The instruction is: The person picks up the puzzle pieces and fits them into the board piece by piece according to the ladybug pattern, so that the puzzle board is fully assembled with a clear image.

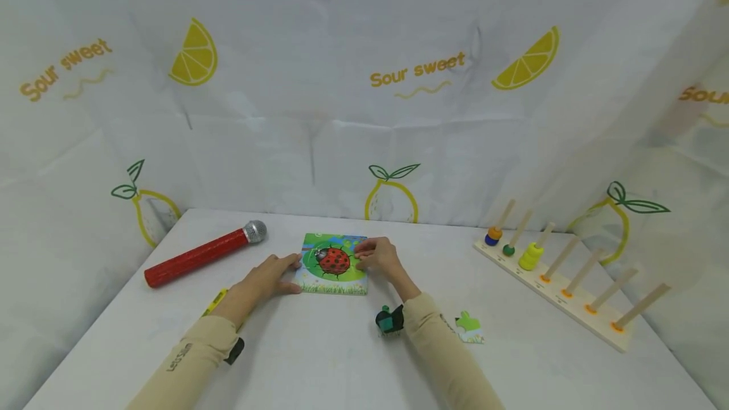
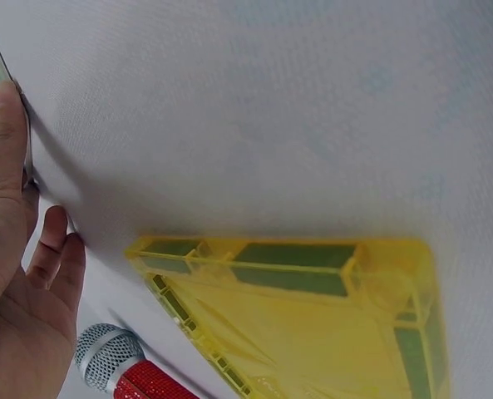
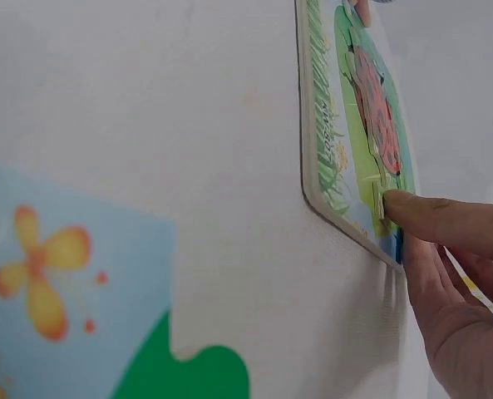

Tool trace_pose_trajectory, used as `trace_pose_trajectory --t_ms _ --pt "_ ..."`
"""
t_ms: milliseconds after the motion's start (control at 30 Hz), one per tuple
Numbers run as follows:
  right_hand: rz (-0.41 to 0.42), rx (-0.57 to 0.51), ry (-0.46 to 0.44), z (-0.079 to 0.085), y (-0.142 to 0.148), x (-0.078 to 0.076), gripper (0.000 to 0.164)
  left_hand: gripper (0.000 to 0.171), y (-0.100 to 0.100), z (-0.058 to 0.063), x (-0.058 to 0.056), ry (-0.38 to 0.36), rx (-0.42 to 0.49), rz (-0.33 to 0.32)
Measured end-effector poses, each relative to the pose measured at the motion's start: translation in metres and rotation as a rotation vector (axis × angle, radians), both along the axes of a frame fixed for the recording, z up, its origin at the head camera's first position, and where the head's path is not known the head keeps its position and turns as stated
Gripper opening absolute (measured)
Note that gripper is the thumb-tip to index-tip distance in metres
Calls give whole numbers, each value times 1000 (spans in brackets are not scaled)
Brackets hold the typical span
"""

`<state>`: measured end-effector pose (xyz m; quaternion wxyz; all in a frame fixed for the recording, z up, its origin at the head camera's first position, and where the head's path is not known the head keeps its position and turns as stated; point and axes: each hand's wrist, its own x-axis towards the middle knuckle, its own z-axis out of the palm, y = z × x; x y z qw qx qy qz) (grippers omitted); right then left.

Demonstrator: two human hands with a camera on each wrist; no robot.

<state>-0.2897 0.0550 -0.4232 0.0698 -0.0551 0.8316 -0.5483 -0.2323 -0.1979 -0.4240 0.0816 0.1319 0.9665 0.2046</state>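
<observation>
A square ladybug puzzle board (image 1: 333, 288) lies flat towards the back of the table. My left hand (image 1: 264, 283) is at its left side, the thumb (image 2: 5, 137) extended against the edge and other fingers loosely bent. At the right side my right hand (image 1: 381, 257) reaches over the board. Its thumb (image 3: 404, 206) and a finger pinch a small light-green puzzle piece (image 3: 379, 199), which stands slightly raised from the picture. The fingers partly hide that corner. A loose green-and-white puzzle piece (image 1: 469, 328) lies beyond the right forearm.
A red microphone (image 1: 199, 258) lies at the left. Near the left forearm is a yellow see-through case (image 2: 313, 316). A wooden peg rack (image 1: 547, 286) with beads stands at the right. Close below the right wrist lies a blue-and-green piece (image 3: 105, 274). White cloth (image 1: 285, 150) hangs behind.
</observation>
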Motion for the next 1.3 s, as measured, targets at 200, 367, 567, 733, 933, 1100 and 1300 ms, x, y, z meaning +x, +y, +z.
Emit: trace_pose_trajectory --t_ms 200,367,567,733,933,1100,1300 --pt "36 -186 -70 -3 6 2 35 61 0 -1 0 -4 -1 6" --pt "70 -310 -110 -4 17 2 36 60 1 0 0 3 1 6" --pt "74 -241 -109 6 38 9 37 61 1 2 2 10 7 -3" --pt "52 -160 -148 12 58 21 36 63 0 2 4 13 10 -12" --pt "46 -95 -162 12 80 39 34 64 0 3 5 24 9 -16" --pt "61 -117 -167 6 89 57 33 65 -2 3 6 31 10 -20" --pt "81 -94 -165 1 93 79 33 65 -2 2 5 37 21 -35"
